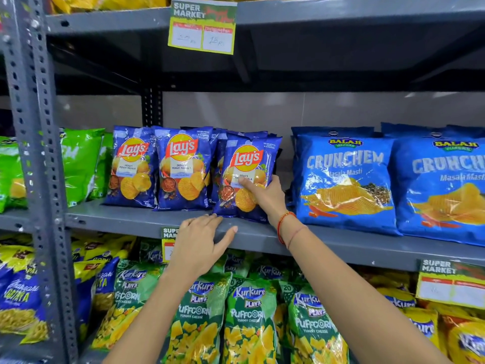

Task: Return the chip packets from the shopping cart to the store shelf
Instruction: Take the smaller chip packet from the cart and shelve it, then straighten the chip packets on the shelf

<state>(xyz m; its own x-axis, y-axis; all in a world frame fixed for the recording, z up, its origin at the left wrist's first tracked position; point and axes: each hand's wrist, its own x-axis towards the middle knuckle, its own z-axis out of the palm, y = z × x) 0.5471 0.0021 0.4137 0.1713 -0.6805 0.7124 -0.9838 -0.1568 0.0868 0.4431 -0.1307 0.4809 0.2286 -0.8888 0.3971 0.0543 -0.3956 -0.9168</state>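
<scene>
Blue foil dominates the head view: a glossy dark-blue Lay's chip packet (246, 177) stands upright on the grey metal store shelf (147, 219), at the front of a short stack just right of two more rows of the same blue Lay's packets (160, 166). The right hand (265, 195), a red thread bracelet (284, 222) on its wrist, clasps the packet from its lower right, at about four o'clock, thumb pressed across the front face and the other fingers wrapped behind its edge, out of sight. The left hand (199, 240) lies at six o'clock below the packet, palm down, fingers loosely spread, their tips resting on the shelf lip just short of the packet's bottom corner, pinching nothing. Judging from this, at least one packet is seated in its place and only needs releasing; the shopping cart is out of view, so how many packets remain cannot be told. At three o'clock stand large light-blue Balaji Crunchem bags (346, 179), close to the right hand and the likeliest thing to be nudged on withdrawal. Green chip bags (78, 164) sit at nine o'clock beyond a perforated grey upright post (34, 153). Green-and-yellow Kurkure Puffcorn bags (249, 319) crowd the tier below, and a yellow supermarket price tag (203, 27) hangs overhead at twelve o'clock.
</scene>
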